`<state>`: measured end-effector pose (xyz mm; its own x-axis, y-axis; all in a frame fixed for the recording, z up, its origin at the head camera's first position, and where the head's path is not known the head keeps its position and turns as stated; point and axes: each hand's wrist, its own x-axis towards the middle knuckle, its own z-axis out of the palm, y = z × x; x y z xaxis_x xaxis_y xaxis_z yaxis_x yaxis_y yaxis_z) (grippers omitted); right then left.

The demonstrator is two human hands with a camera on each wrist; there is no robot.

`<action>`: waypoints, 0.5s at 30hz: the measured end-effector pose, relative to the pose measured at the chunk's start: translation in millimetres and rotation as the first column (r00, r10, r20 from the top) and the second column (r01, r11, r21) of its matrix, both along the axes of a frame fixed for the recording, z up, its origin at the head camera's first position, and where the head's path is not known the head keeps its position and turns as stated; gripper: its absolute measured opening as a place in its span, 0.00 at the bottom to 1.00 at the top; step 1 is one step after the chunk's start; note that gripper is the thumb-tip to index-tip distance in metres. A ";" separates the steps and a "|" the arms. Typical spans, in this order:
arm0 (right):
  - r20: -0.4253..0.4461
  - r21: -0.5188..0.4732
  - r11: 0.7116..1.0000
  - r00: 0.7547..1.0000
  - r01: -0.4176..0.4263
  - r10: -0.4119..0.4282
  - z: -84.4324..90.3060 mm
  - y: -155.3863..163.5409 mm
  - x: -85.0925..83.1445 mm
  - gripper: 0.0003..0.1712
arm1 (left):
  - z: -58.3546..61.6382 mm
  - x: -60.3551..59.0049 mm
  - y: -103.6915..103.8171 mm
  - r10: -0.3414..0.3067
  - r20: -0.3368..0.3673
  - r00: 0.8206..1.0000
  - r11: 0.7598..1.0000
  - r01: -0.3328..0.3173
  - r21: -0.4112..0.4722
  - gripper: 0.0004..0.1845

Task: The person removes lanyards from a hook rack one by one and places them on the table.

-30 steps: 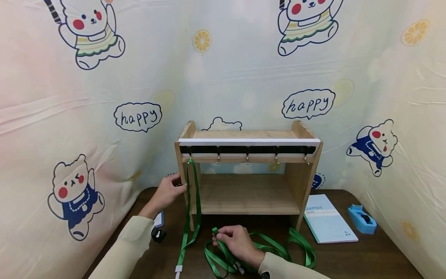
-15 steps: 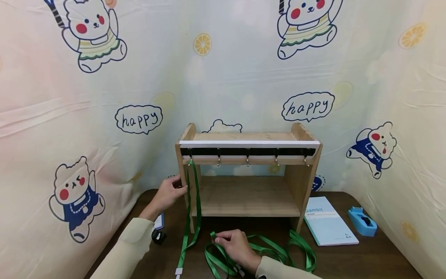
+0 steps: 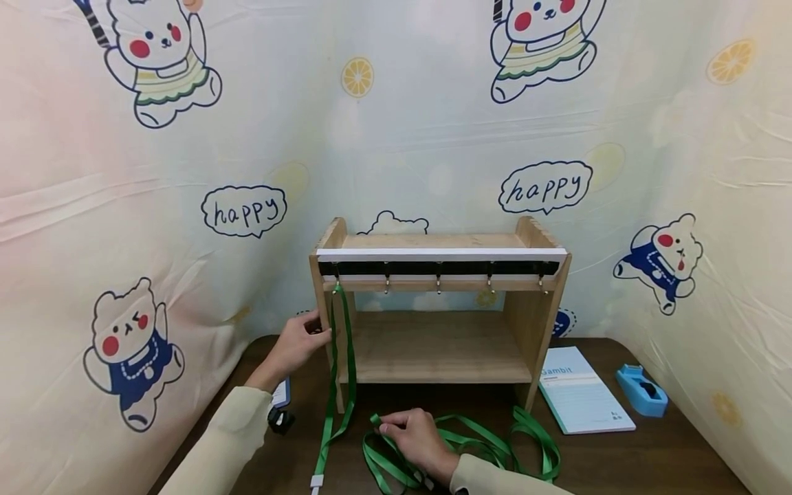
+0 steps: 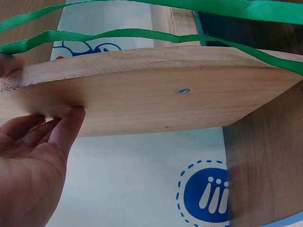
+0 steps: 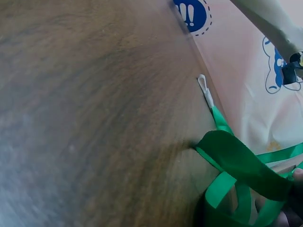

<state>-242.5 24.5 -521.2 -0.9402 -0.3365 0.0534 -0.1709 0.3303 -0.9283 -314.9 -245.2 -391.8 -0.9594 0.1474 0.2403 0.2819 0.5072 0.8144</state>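
A small wooden shelf (image 3: 436, 344) stands at the back of a dark wooden table (image 3: 650, 460), with a black rail of several metal hooks (image 3: 438, 268) under its top board. One green lanyard (image 3: 343, 357) hangs from the leftmost hook down onto the table. My left hand (image 3: 300, 342) holds the shelf's left side panel (image 4: 156, 90), fingers on its outer face. A pile of green lanyards (image 3: 489, 447) lies in front of the shelf. My right hand (image 3: 411, 433) rests on the pile and pinches a loop of green strap (image 5: 241, 163).
A light blue notebook (image 3: 581, 392) and a blue tape dispenser (image 3: 641, 390) lie right of the shelf. A small black object (image 3: 280, 421) and a card (image 3: 281, 393) sit by my left forearm. Printed cartoon cloth (image 3: 155, 206) walls in the table on three sides.
The right hand has shifted slightly along the lanyard pile, still pinching the strap. The left hand has stayed on the shelf's side.
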 end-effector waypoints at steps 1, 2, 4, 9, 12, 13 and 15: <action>-0.001 0.000 1.000 1.000 0.000 0.000 -0.7 0.0 0.3 0.09 | -0.2 0.2 0.0 -0.001 0.001 1.000 1.000 0.001 0.000 0.21; 0.000 -0.001 1.000 1.000 0.000 0.000 -1.4 0.2 0.6 0.09 | -0.4 0.3 0.0 -0.001 -0.001 1.000 1.000 0.001 0.001 0.20; 0.004 -0.007 1.000 1.000 -0.001 0.001 -2.4 0.5 0.6 0.09 | -0.6 0.4 -0.2 -0.002 -0.005 1.000 1.000 0.002 0.000 0.20; 0.027 -0.024 1.000 1.000 -0.007 0.008 -3.7 1.2 0.0 0.09 | -0.9 1.0 -0.5 -0.004 -0.002 1.000 1.000 0.004 0.003 0.21; 0.021 -0.031 0.999 1.000 -0.019 0.020 -3.9 1.1 -0.3 0.10 | -0.7 1.6 -0.5 -0.005 0.000 1.000 1.000 0.005 0.002 0.21; 0.028 -0.045 0.999 0.999 -0.023 0.025 -3.8 0.9 -0.2 0.10 | -0.7 1.7 -0.5 -0.005 0.000 1.000 1.000 0.005 0.004 0.21; 0.035 -0.073 0.997 0.999 -0.030 0.032 -3.7 0.1 -0.3 0.11 | -0.4 1.8 -0.7 -0.006 -0.003 1.000 1.000 0.006 0.005 0.20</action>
<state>-242.8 24.7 -524.8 -0.9311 -0.3620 0.0443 -0.1455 0.2572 -0.9553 -313.2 -245.8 -392.2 -0.9578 0.1523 0.2437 0.2874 0.5011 0.8163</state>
